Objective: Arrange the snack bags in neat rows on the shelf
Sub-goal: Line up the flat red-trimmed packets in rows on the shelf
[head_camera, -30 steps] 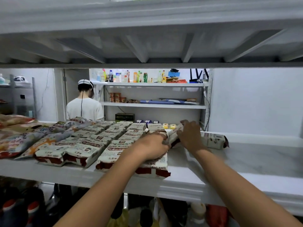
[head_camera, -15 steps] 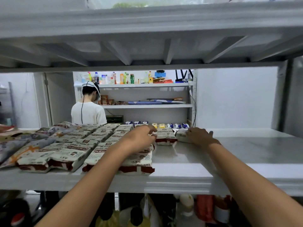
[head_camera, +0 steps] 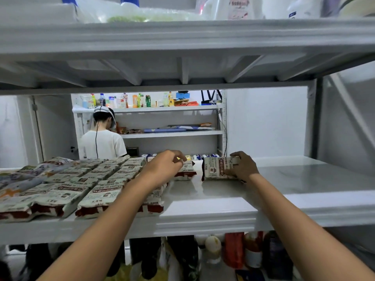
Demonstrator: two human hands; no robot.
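Obs., head view, left to right.

- Shelf (head_camera: 294,179): white metal. Its left half is covered, its right half bare.
- At 9 o'clock, colourful packets (head_camera: 18,179) are seen lying flat, overlapped.
- Beside them toward 3 o'clock, white-and-red snack bags (head_camera: 97,179) are laid flat in columns running from 6 to 12 o'clock. The rightmost column is partly hidden by the left forearm lying across it.
- Beyond the bags at 12 o'clock, a person in a white shirt (head_camera: 101,144) is seen from behind, facing a back rack (head_camera: 170,133) with bottles (head_camera: 140,100) on its top level.
- Left hand (head_camera: 162,169): fingers curled, tips brought together on the far-left corner of a flat bag (head_camera: 187,172), which is pinched there. This bag lies at the far end of the rightmost column.
- A narrow strip of bare shelf is noted between the flat bag and the next bag at 3 o'clock.
- Upright bag (head_camera: 215,168): stood on its long edge, printed face toward the camera, apart from the rows. It is gripped by the right hand (head_camera: 244,169), fingers over the top edge, thumb on the face.
- Small cartons (head_camera: 205,157) are lined up behind both hands at 12 o'clock.
- Overhead, an upper shelf (head_camera: 182,37) limits the reach. At 6 o'clock below, bottles and jars (head_camera: 233,252) are stored.
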